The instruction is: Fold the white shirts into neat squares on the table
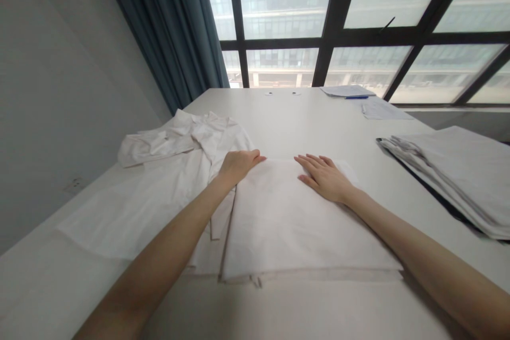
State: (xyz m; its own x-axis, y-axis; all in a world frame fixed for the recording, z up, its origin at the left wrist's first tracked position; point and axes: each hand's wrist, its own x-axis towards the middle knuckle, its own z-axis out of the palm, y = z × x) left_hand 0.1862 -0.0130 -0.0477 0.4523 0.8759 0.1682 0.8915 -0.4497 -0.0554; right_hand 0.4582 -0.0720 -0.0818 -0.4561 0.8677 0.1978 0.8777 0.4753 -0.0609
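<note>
A folded white cloth (pixel 295 228) lies flat on the white table in front of me, its near edge showing a few layers. My left hand (pixel 241 164) is closed at the cloth's far left corner, thumb towards the right, and seems to pinch the edge there. On the far right part of the same cloth rests my right hand (pixel 324 175), palm down with the fingers stretched out. A crumpled white shirt (pixel 171 170) spreads out to the left, close against the folded cloth and partly behind my left forearm.
At the right a stack of folded white fabric (pixel 458 170) sits on a dark-edged base. Papers (pixel 346 91) and a blue pen (pixel 356 97) lie near the table's (pixel 279 122) far right. Beyond stand a blue curtain (pixel 171 26) and a window (pixel 287 0); a wall borders the left.
</note>
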